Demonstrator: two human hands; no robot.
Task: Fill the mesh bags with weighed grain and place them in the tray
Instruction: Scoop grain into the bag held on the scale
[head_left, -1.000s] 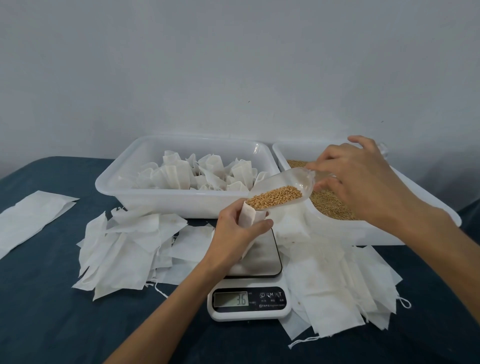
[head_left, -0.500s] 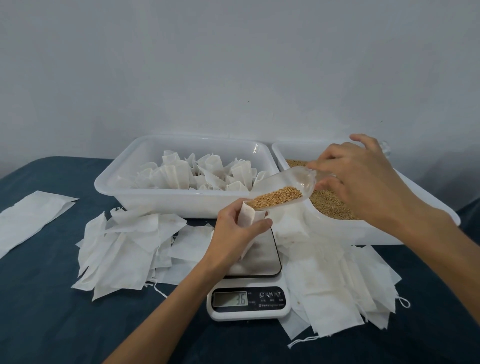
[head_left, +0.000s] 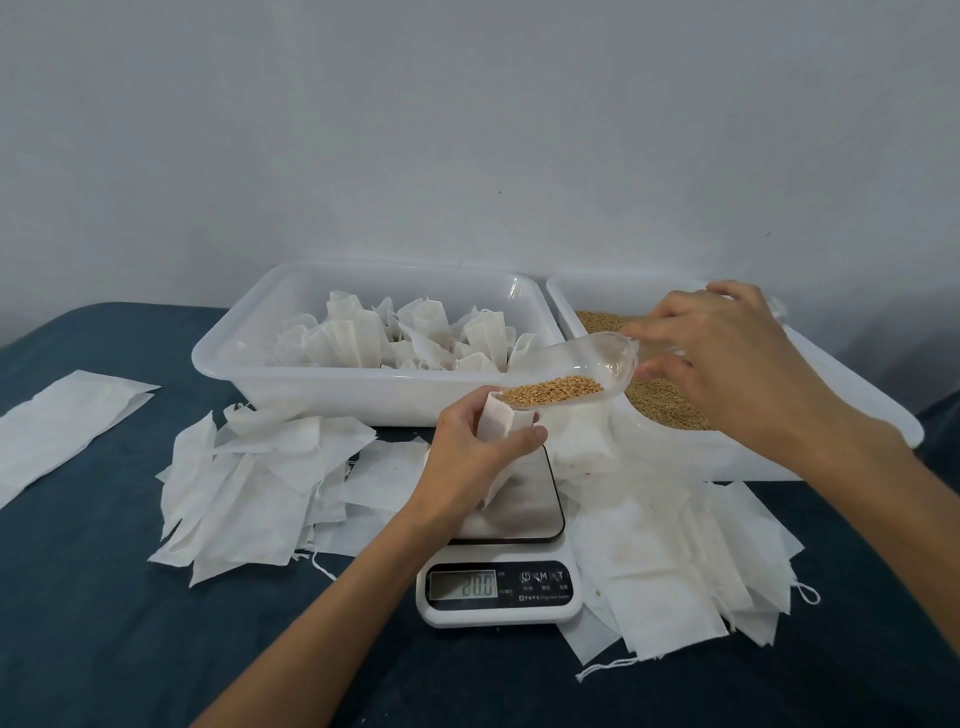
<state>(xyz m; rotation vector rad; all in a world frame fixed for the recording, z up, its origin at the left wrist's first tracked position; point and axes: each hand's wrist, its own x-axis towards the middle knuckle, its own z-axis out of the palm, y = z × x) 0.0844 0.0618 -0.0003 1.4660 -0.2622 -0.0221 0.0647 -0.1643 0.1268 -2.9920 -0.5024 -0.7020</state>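
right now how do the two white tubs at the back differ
The left tub holds filled, bunched white mesh bags; the right tub holds loose grain. The left tub shows whole and unobstructed; the right tub is partly hidden behind the right hand and its clear scoop. Both are white, rectangular plastic, standing side by side against the wall.

Open dark cloth (head_left: 104, 623) at near left; open air above both tubs. Flanking the scale (head_left: 501, 587): loose bags (head_left: 249, 483) left, more bags (head_left: 670, 561) right. Behind, tray (head_left: 363, 395) and grain tub (head_left: 857, 415) side by side, touching, against the wall; scoop (head_left: 576, 371) and both hands over the platform.
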